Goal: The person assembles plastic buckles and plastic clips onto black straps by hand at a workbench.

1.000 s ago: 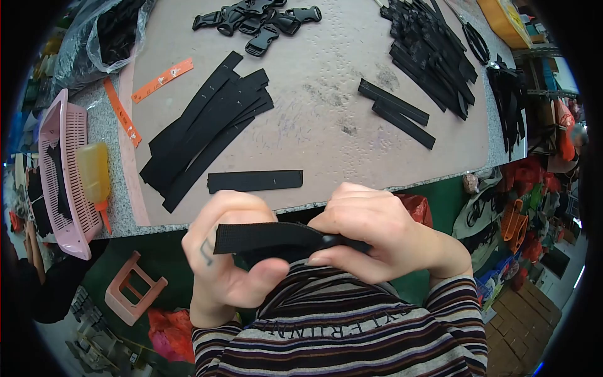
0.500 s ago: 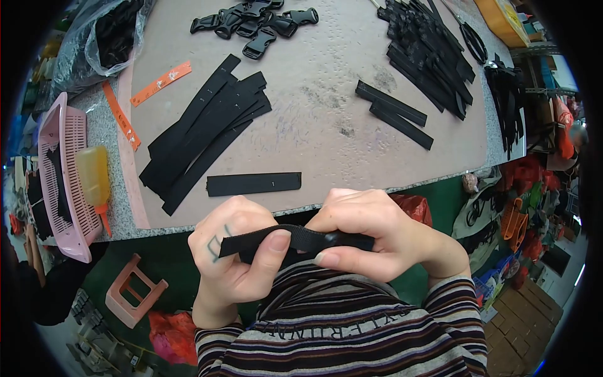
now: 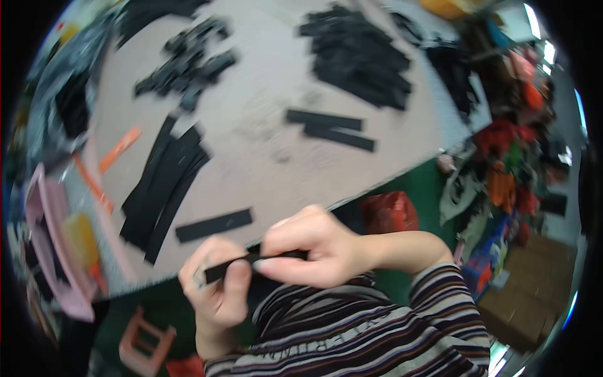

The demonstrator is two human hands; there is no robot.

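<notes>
Between my two hands, in front of the table's near edge, is a short black webbing strap (image 3: 217, 273). My left hand (image 3: 217, 286) is closed on its left end, thumb pressed on top. Close beside it, my right hand (image 3: 314, 248) pinches the strap further right, its thumb tip near the left thumb. Fingers cover much of the strap, and blur hides any small part in the grip. Just beyond my hands lies a single black strap (image 3: 215, 225). To its left is a fanned stack of black straps (image 3: 164, 188).
Black plastic buckles (image 3: 188, 60) lie at the back left and a large heap of straps (image 3: 358, 56) at the back right. Two straps (image 3: 339, 129) lie mid-table. A pink basket (image 3: 56, 251) and a yellow bottle (image 3: 81, 242) stand left; a pink stool (image 3: 144, 342) is below.
My view has turned and shifted, so the table appears tilted. Both hands have come closer together on the strap, and less of it shows between them.
</notes>
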